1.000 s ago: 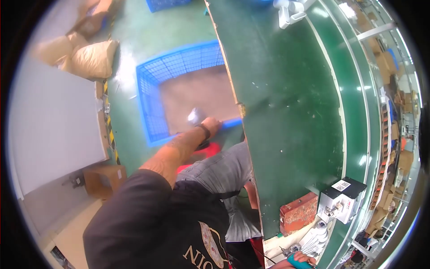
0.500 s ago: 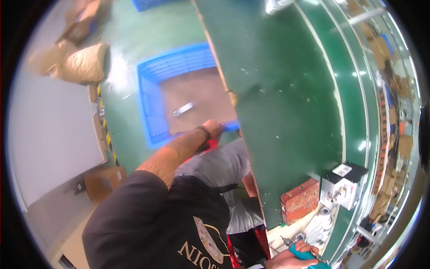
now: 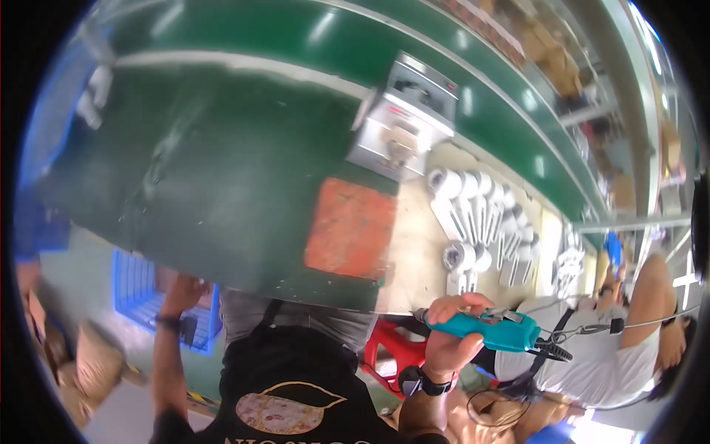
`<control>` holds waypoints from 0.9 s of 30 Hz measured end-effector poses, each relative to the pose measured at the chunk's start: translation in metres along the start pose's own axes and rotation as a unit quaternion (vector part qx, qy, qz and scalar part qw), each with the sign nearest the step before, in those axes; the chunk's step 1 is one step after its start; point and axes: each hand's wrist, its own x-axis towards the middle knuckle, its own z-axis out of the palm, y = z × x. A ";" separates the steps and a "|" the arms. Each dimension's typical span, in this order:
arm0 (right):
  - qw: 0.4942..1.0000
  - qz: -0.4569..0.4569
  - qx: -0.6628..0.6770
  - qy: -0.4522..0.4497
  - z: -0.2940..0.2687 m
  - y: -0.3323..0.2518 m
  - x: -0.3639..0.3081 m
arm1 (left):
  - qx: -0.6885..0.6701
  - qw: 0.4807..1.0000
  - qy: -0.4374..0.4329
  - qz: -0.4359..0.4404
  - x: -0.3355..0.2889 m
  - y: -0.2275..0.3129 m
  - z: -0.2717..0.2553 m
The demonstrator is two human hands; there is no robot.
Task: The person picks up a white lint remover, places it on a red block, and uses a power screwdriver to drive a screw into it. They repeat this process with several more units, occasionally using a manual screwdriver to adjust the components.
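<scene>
My right hand (image 3: 457,337) is wrapped round a teal electric screwdriver (image 3: 492,331), held level near the table's front edge with its tip toward the left. A coiled black cord trails from the driver's rear end. Down at the left, beside the table, my left hand (image 3: 186,291) is closed at the rim of a blue plastic crate (image 3: 140,300); its fingers are partly blurred. Past the screwdriver, several white parts with round heads and flat arms (image 3: 473,200) lie in rows on a pale board (image 3: 410,255).
A reddish, worn block (image 3: 351,228) sits on the green tabletop (image 3: 237,192). Behind it stands a grey metal box-shaped device (image 3: 407,118). A red stool (image 3: 388,344) is below the table edge. Another person in white clothing (image 3: 584,351) is at the right; brown sacks (image 3: 96,355) lie lower left.
My view has swung to the right, bringing the white parts and the other person into sight. The screwdriver stays in my right hand; my left hand remains at the crate's rim.
</scene>
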 end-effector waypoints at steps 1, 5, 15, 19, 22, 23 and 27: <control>1.000 0.005 0.027 0.007 -0.001 0.004 -0.001 | 0.047 0.998 -0.030 0.002 -0.034 0.026 -0.036; 0.998 0.033 0.056 0.007 -0.011 0.009 -0.006 | -0.107 0.993 -0.042 0.016 -0.077 0.191 -0.116; 0.997 0.051 0.049 0.025 -0.039 -0.002 -0.005 | -0.028 0.933 0.043 0.357 0.102 0.444 -0.068; 0.997 0.053 0.049 0.015 -0.038 -0.011 -0.018 | 0.052 0.895 0.098 0.432 0.171 0.473 -0.019; 0.992 0.103 0.070 0.022 -0.038 -0.001 -0.022 | 0.102 0.891 0.077 0.435 0.205 0.466 0.009; 0.992 0.102 0.072 0.012 -0.041 0.001 -0.024 | 0.097 0.913 0.045 0.394 0.191 0.481 0.001; 0.991 0.100 0.084 -0.016 -0.043 0.000 -0.020 | 0.099 0.933 0.077 0.339 0.186 0.495 -0.006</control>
